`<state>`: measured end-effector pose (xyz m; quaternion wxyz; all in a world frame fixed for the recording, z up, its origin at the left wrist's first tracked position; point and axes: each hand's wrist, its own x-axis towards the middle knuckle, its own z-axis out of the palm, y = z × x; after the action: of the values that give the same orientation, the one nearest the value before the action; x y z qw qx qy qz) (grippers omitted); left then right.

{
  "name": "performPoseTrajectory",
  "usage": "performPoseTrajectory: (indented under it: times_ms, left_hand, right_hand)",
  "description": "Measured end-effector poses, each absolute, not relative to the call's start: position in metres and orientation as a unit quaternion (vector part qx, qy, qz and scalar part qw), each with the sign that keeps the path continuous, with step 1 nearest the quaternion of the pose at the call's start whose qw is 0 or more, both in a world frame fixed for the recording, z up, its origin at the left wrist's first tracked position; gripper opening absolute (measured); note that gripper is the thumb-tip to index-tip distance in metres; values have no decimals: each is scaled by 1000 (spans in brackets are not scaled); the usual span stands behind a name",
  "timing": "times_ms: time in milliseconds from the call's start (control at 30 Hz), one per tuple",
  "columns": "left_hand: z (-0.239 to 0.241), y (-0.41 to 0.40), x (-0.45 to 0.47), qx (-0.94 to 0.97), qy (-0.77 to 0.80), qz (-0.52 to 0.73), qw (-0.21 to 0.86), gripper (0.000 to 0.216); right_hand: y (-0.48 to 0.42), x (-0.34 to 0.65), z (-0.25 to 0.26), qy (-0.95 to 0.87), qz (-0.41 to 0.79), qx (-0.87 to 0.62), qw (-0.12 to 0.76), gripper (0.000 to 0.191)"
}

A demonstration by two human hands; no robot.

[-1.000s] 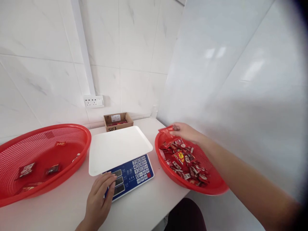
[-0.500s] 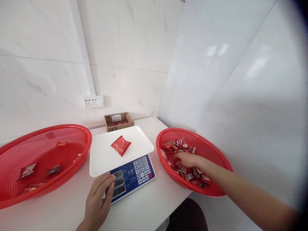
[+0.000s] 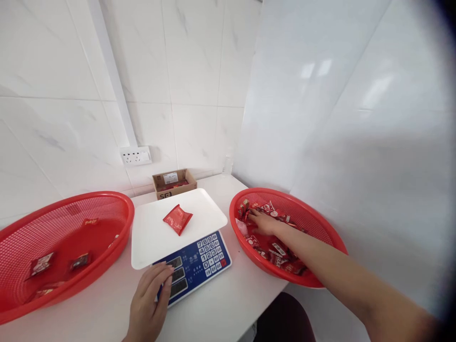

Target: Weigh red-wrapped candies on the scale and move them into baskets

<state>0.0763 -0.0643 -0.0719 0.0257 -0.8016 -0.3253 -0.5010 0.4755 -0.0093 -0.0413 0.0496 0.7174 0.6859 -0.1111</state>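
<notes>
My left hand (image 3: 150, 297) rests on the left front edge of a blue and white weighing scale (image 3: 195, 261), its fingers stretched out beside the displays and holding nothing. One shiny red packet (image 3: 177, 219) lies on the scale's white tray (image 3: 210, 209). To the right, my right hand (image 3: 262, 223) reaches into a red plastic basket (image 3: 249, 249). Its fingers are spread over small wrapped packets (image 3: 280, 249), mostly red, with a pink one (image 3: 241, 227) near the basket's left side. I cannot make out anything gripped in that hand.
Another red basket (image 3: 124, 232) stands on the left with several packets, such as a dark one (image 3: 80, 261). Behind the scale, a small cardboard box (image 3: 178, 191) holds red packets. A wall socket (image 3: 135, 156) is above. The white table (image 3: 228, 308) meets walls behind and right.
My right hand has moved toward the far left side of the basket and its fingers have spread; packets under it have shifted. My left hand stays at the scale. The view has turned slightly.
</notes>
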Motion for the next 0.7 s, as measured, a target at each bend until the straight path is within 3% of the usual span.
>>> performPoseTrajectory:
  times_ms: [333, 700]
  left_hand:
    - [-75, -64, 74, -803, -327, -498, 23, 18]
    - [-72, -64, 76, -805, -324, -497, 28, 17]
  right_hand:
    - [-23, 467, -38, 714, -121, 689, 21, 34]
    - [-41, 465, -5, 704, -258, 660, 47, 35]
